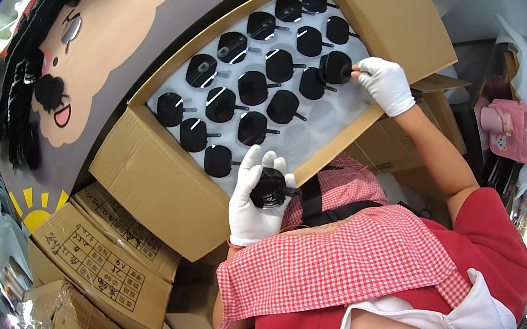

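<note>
An opened cardboard box (191, 42) holds rows of glossy black rounded pieces with short stems (253, 88) on a whitish, cloudy-looking layer. My left hand (251, 215), in a white glove, is at the box's near edge. Its fingers curl around a dark piece with a short stem (268, 189), which looks thicker than a single flat one. At the box's right side, my gloved right hand (386, 85) is closed, bare fingertips pinching the stem end of a black rounded piece (335, 68). That piece partly overlaps a neighbouring one in the box.
Box flaps (386, 6) spread out right and left. Closed cartons (103, 256) stand at the lower left. Behind the box is a grey printed surface (144, 53) bearing a cartoon picture, a black bundle (24, 112) and a loose black piece (50, 92). A pink bag (514, 130) sits at the right.
</note>
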Motion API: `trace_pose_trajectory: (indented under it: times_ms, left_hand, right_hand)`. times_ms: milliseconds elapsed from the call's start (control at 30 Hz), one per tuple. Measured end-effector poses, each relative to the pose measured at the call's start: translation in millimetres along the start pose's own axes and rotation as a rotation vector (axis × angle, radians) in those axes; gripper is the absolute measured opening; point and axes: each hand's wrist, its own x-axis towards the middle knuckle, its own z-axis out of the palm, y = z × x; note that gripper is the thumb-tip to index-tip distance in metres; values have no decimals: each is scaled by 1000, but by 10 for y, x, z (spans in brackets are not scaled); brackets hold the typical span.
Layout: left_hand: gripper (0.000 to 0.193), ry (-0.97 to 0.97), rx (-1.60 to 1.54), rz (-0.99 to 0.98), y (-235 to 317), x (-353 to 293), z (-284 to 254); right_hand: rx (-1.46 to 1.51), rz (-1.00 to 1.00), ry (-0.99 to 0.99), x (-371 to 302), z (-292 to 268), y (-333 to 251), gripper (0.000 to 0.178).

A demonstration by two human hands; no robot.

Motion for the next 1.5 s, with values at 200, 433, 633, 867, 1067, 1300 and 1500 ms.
trace_pose_trajectory:
  times_ms: [200, 433, 633, 867, 1067, 1300, 1500]
  left_hand:
    - [52, -51, 249, 130, -145, 226, 244]
    - [43, -131, 288, 363, -427, 377, 594]
    - [30, -189, 348, 468, -420, 270, 266]
    - [37, 330, 802, 764, -54, -310, 104]
    - [24, 390, 778, 1062, 469, -592, -42]
    - [22, 267, 1342, 819, 404, -533, 69]
    - [29, -52, 1786, 715, 87, -155, 114]
  right_hand:
    - [-297, -47, 152, 64, -186, 313, 14]
    - [489, 15, -460, -236, -408, -942, 19]
    - [446, 9, -549, -395, -231, -1427, 22]
    - [497, -49, -695, -351, 100, -1623, 19]
    - [139, -222, -611, -449, 270, -1662, 16]
    - [-166, -98, -522, -359, -124, -843, 15]
    - [-263, 34, -398, -277, -388, -362, 14]
